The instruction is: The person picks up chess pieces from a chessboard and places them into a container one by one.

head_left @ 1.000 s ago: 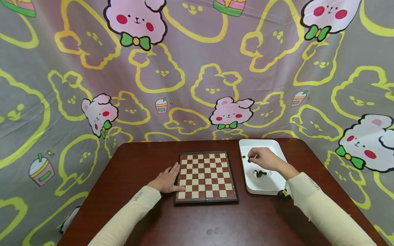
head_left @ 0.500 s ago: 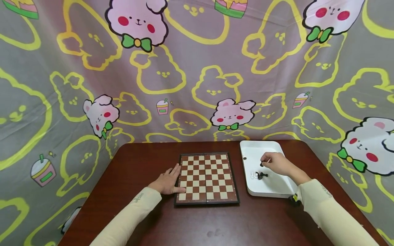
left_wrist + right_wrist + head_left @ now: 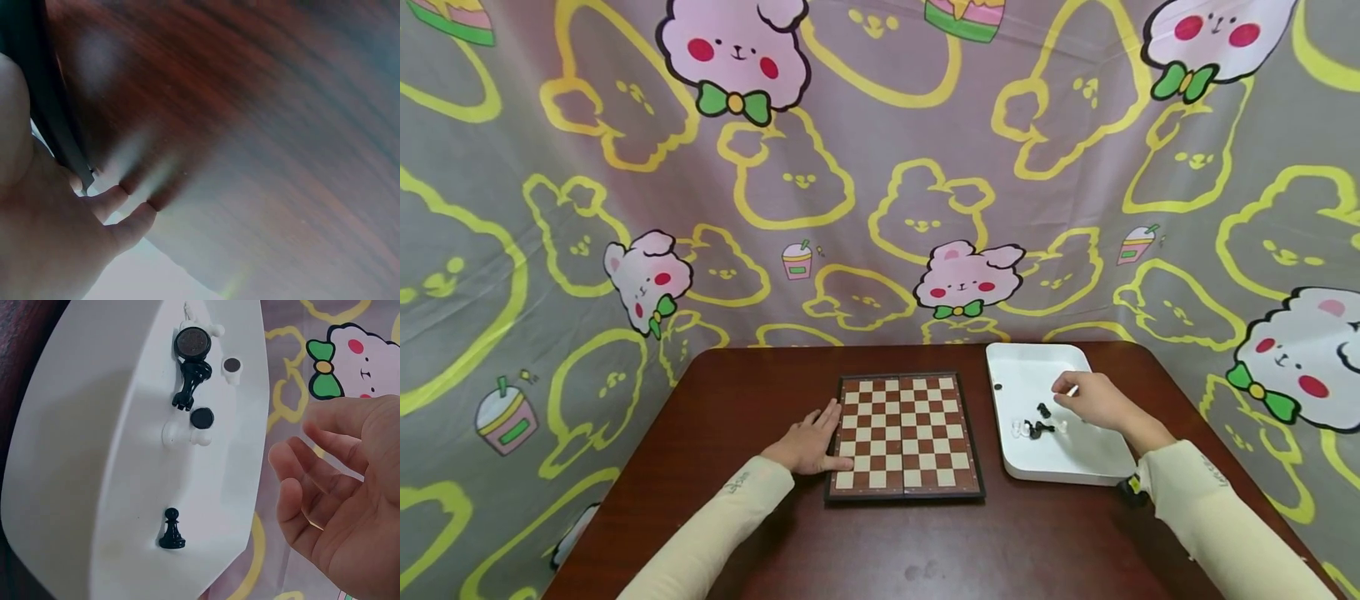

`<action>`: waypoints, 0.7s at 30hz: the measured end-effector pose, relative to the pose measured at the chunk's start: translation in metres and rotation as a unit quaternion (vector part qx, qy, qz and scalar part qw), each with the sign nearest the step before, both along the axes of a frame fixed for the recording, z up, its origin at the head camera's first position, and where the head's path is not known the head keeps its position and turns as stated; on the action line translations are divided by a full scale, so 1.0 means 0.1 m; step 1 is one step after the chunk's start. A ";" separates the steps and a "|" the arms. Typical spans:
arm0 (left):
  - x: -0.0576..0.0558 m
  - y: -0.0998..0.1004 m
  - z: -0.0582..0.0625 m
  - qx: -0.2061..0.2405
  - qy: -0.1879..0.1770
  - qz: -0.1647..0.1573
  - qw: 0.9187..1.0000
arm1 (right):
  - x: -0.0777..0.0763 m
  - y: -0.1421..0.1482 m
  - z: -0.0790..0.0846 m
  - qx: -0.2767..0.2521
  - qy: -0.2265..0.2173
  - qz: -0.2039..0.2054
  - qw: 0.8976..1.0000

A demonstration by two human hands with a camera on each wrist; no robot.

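Observation:
My left hand (image 3: 807,443) rests at the left side of the brown-and-cream chessboard (image 3: 917,429), its thumb over the board's edge. In the left wrist view, the left fingers (image 3: 134,229) lie spread beside the dark board edge (image 3: 53,106). Above the white tray (image 3: 1037,358), my right hand (image 3: 1097,400) has its fingers loosely bent, and no piece shows in it in the right wrist view. A black chess piece (image 3: 1043,410) lies in the tray, close to several black and white pieces. A black pawn (image 3: 172,528) stands out apart from the others in the right wrist view.
The board and tray sit on a dark reddish wooden table (image 3: 760,367), a narrow gap between them. A small dark round thing (image 3: 997,386) is at the tray's left side. A patterned cloth (image 3: 850,167) hangs behind and around the table.
The right hand has moved right across the tray and let go of a black chess piece, which now lies among the others. The left hand has stayed on the board's side.

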State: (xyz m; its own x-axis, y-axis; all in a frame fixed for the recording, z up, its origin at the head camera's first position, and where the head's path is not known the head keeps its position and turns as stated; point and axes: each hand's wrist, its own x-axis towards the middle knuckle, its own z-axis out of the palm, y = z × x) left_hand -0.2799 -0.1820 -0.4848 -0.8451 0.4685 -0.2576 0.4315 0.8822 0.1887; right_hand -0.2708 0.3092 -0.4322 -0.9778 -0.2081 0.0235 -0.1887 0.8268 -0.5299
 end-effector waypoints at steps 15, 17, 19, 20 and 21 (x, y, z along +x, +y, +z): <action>-0.03 0.01 0.12 0.023 -0.030 0.006 0.999 | 0.13 -0.14 0.18 0.016 0.044 0.029 0.998; -0.04 0.05 0.18 0.022 -0.034 0.015 0.999 | 0.16 -0.18 0.20 0.016 0.047 0.030 0.998; -0.03 0.10 0.26 0.030 -0.029 0.022 0.999 | 0.19 -0.22 0.21 0.016 0.051 0.034 0.998; -0.02 0.12 0.30 0.033 -0.021 0.025 0.999 | 0.21 -0.23 0.20 0.018 0.053 0.035 0.998; -0.02 0.15 0.35 0.034 -0.012 0.028 0.999 | 0.23 -0.25 0.20 0.019 0.057 0.035 0.998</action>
State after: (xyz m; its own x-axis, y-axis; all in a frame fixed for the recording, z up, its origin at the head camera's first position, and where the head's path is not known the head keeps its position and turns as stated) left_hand -0.2815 -0.1666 -0.4497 -0.8645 0.4373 -0.2479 0.3762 0.8899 0.2579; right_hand -0.2482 0.2843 -0.4126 -0.9523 -0.2787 0.1242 -0.3038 0.8288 -0.4699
